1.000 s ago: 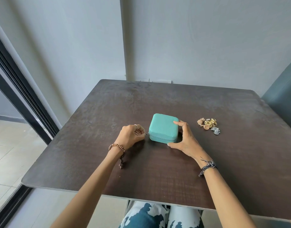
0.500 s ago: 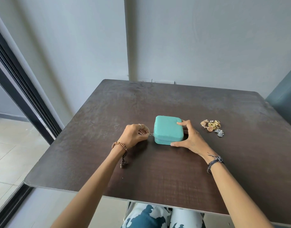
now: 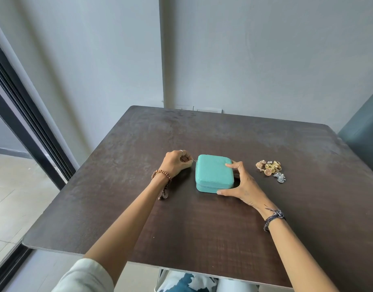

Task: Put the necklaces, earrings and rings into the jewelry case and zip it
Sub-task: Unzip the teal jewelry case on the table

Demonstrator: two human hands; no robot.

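Note:
A closed teal jewelry case lies flat in the middle of the dark table. My left hand is curled at the case's far left corner and pinches the small metal zipper pull. My right hand grips the case's right side, forefinger on the lid and thumb against the front wall. A small pile of gold and silver jewelry lies on the table to the right of the case, apart from both hands.
A teal padded seat stands at the table's right far corner. Grey walls rise behind the table, and a dark door frame runs along the left. The table's near edge is at my lap.
My left hand has carried the zipper pull from the case's near left corner back along its left side to the far left corner. My right hand keeps its hold on the case.

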